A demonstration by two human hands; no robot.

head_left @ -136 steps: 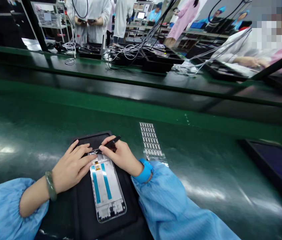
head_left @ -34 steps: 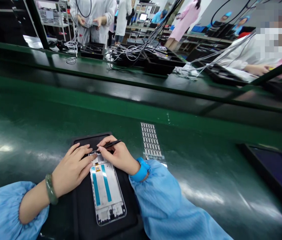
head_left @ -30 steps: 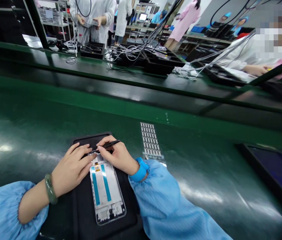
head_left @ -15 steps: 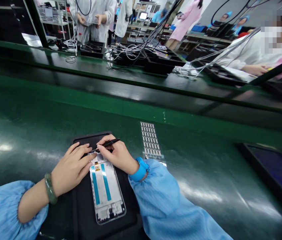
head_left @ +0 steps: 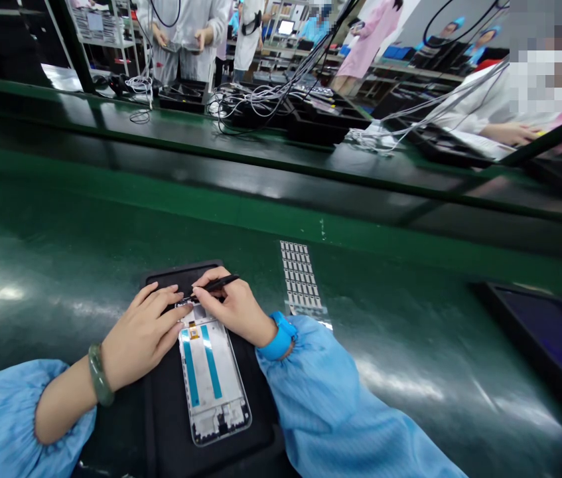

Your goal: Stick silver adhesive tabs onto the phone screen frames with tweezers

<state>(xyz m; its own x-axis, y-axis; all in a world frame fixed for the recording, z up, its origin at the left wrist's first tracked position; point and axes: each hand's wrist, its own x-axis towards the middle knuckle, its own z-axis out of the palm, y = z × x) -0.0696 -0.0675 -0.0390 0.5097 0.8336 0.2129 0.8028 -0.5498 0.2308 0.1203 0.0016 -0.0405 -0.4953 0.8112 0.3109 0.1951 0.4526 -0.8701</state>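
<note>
A phone frame (head_left: 215,372) with two blue strips and a small orange flex piece lies face down on a black tray (head_left: 161,425). My left hand (head_left: 139,338) rests on its upper left edge, fingers spread and stretched out, the fingertips touching the frame's top end. Between the thumb and fingers of my right hand (head_left: 233,307) are slim black tweezers (head_left: 223,282), slanting down to the left. Their tips reach the top end of the frame, close to my left fingertips. What lies right under the tips is too small and partly covered to make out.
A sheet of small metallic pieces (head_left: 301,273) lies right of the tray on the green bench (head_left: 410,318). A dark tray (head_left: 534,332) stands at the right. Beyond the raised bench edge are bundled cables (head_left: 255,99) and co-workers.
Both hands, the tweezers and the phone frame stay almost where they were. In the background, co-workers have shifted slightly.
</note>
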